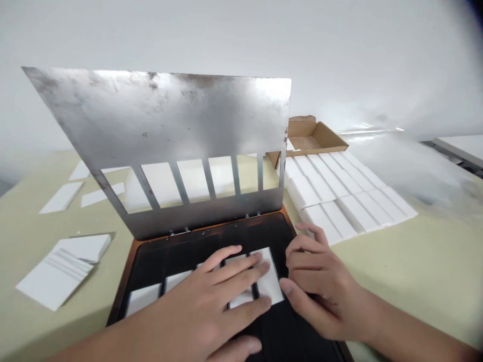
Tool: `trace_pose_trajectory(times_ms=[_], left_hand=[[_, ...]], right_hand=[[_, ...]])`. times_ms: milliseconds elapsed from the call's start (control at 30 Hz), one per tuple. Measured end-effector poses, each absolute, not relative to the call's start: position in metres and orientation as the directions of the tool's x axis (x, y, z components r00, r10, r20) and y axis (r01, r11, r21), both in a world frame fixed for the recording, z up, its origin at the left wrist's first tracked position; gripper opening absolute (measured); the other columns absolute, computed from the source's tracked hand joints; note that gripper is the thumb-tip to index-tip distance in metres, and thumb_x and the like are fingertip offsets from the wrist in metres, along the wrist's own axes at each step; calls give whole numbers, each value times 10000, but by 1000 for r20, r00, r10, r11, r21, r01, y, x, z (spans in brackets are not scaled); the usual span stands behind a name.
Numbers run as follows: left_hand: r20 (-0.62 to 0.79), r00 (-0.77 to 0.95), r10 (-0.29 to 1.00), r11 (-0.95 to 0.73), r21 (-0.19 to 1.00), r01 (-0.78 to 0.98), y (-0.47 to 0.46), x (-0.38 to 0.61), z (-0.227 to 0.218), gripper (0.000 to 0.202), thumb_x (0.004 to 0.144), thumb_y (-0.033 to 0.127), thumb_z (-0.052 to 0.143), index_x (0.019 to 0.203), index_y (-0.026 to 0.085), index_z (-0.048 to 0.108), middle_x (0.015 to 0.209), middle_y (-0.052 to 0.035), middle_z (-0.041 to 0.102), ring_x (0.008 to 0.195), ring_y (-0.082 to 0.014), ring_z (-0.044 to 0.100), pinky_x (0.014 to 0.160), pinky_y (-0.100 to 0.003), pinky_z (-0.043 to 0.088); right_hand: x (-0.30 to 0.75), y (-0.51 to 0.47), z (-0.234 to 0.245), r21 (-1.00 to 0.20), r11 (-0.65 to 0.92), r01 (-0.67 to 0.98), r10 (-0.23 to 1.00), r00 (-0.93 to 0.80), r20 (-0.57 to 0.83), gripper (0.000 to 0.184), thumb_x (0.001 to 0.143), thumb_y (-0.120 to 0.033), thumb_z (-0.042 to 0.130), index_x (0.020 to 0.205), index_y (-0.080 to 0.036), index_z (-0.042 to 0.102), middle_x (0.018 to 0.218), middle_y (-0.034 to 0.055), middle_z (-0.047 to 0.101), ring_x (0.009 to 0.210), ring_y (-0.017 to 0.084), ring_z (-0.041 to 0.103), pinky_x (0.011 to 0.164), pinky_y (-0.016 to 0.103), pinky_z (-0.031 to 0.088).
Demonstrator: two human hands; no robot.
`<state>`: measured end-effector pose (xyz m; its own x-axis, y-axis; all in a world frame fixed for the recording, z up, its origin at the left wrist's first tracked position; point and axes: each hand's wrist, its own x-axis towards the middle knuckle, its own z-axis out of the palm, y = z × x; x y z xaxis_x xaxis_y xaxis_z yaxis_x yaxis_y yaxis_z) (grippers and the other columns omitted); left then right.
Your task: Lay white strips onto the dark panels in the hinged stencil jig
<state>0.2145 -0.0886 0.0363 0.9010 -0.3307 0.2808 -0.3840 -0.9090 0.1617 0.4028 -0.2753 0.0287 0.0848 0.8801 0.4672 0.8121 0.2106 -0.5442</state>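
Note:
My left hand [222,296] lies spread over a row of white cards set in a black bed [181,254] with a brown rim. Its fingertips rest on the rightmost white card [272,286] and reach across its neighbour. My right hand [320,281] is loosely curled just right of that card, thumb tip at or very near its edge, with nothing visible in its fingers. Hinged to the bed's far side, a metal plate [196,110] with a row of rectangular cut-outs stands raised. My left hand and forearm partly hide the cards to the left.
Several rows of stacked white cards [350,201] stand at the right, an open cardboard box [320,136] behind them. Clear plastic film [422,176] lies farther right. On the left of the pale table [407,281] are loose card stacks [56,279] and more cards [62,197].

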Motion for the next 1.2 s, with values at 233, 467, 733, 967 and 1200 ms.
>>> trace_pose_trajectory(times_ms=[233, 467, 733, 967, 1200], left_hand=[[353, 882, -313, -900, 186, -394, -96, 214, 27, 335, 1081, 388, 615, 1333, 185, 704, 1233, -23, 763, 1163, -190, 676, 1184, -356, 372], [340, 884, -321, -909, 152, -389, -96, 213, 28, 322, 1131, 357, 488, 1305, 213, 717, 1384, -67, 698, 1304, -241, 611, 1183, -411, 356], [354, 880, -315, -913, 142, -384, -98, 211, 25, 308, 1092, 380, 582, 1310, 207, 714, 1362, -60, 693, 1315, -255, 590, 1226, -423, 298], [321, 895, -310, -908, 180, -379, -97, 211, 22, 321, 1056, 373, 643, 1335, 223, 692, 1132, -52, 720, 1130, -254, 640, 1134, -446, 374], [327, 908, -262, -957, 32, -288, -86, 203, 60, 382, 1089, 404, 550, 1421, 242, 647, 1291, -98, 688, 1169, -285, 624, 1084, -474, 407]], right_hand=[[407, -273, 24, -477, 254, 841, 865, 24, 502, 256, 1009, -153, 564, 763, -192, 624, 676, -35, 662, 889, 190, 622, 1196, 554, 242], [411, -275, 21, -500, 244, 831, 850, 65, 523, 200, 1007, -170, 520, 956, -192, 713, 933, 14, 775, 1006, 231, 629, 1181, 577, 276], [411, -275, 21, -536, 305, 787, 838, 45, 543, 292, 1028, -206, 477, 794, -195, 652, 721, -2, 696, 876, 200, 652, 1178, 559, 325], [411, -276, 19, -528, 359, 770, 830, -5, 557, 382, 1053, -253, 442, 718, -204, 618, 634, -10, 648, 822, 193, 645, 1137, 530, 386], [412, -277, 21, -407, 386, 828, 809, -92, 580, 285, 1055, -307, 494, 993, -179, 741, 926, 44, 781, 1004, 218, 660, 1206, 525, 347]])
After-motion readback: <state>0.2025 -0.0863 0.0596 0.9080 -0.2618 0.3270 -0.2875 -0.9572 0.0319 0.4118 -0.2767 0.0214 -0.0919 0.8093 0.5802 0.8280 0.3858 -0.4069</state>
